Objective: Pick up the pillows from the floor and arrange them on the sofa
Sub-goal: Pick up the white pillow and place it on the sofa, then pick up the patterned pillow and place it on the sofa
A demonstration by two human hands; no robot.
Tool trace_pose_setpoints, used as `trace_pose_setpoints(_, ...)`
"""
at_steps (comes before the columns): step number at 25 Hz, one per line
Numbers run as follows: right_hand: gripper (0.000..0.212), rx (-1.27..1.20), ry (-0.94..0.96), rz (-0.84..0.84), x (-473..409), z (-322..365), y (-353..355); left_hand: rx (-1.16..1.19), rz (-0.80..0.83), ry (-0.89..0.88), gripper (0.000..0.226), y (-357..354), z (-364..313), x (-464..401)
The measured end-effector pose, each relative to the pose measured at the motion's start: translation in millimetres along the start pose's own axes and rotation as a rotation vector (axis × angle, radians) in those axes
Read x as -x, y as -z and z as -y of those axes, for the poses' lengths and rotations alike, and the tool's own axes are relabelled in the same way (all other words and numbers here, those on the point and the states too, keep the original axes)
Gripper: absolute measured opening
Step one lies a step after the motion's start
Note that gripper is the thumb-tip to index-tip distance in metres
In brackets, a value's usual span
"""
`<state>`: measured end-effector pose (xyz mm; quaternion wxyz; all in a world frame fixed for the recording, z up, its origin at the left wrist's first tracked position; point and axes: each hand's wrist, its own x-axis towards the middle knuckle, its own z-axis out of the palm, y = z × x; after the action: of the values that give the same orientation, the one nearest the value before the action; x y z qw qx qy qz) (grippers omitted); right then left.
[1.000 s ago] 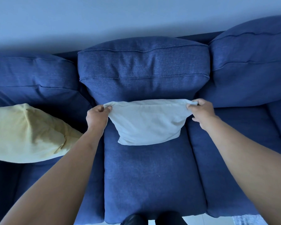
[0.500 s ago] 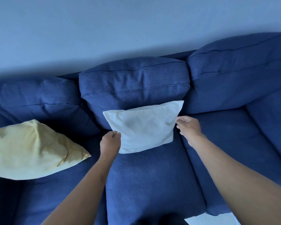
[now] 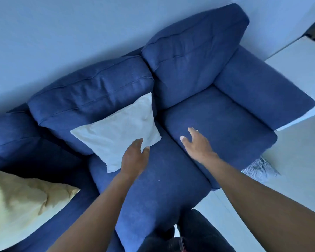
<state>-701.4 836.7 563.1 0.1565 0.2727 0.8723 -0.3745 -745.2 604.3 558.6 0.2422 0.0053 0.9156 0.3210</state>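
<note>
A white pillow [image 3: 119, 130] leans against the middle back cushion of the blue sofa [image 3: 224, 122]. My left hand [image 3: 135, 157] hovers at the pillow's lower right corner with fingers apart, holding nothing. My right hand [image 3: 196, 144] is open over the right seat cushion, apart from the pillow. A yellow pillow [image 3: 20, 206] lies on the left seat, partly cut off by the frame edge.
The sofa's right armrest [image 3: 262, 91] borders pale floor [image 3: 298, 160]. A patterned grey-white item [image 3: 260, 167] lies on the floor beside the right seat's front corner. My dark-clad legs [image 3: 195, 233] stand against the sofa front. A wall runs behind the sofa.
Both hands have let go of the white pillow and drawn back from it, fingers spread. The view has swung to the right, showing the armrest and floor.
</note>
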Motion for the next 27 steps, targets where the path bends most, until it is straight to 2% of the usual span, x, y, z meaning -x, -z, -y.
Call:
trace_pose_setpoints(3,0.071,0.094,0.019,-0.109,22.4,-51.8,12.2,-0.179,0.054,-0.192,0.064,-36.6,-39.8,6.1)
trace_pose_setpoints(7,0.077,0.164,-0.073,-0.21,48.1,-112.3,39.5,-0.336,0.118,-0.376,0.07,-88.4,-86.9,16.7)
trace_pose_setpoints(12,0.078,0.096,-0.186,-0.277,84.9,-201.0,82.9,-0.461,0.208,-0.483,0.074,-162.3,-146.3,40.5)
trace_pose_setpoints(21,0.074,0.048,-0.317,-0.318,160.7,-377.6,164.6,-0.612,0.337,-0.558,0.079,-323.3,-248.9,123.7)
trace_pose_setpoints(27,0.078,0.011,-0.372,-0.359,172.1,-441.8,209.2,-0.669,0.431,-0.627,0.079,-385.9,-302.9,150.6)
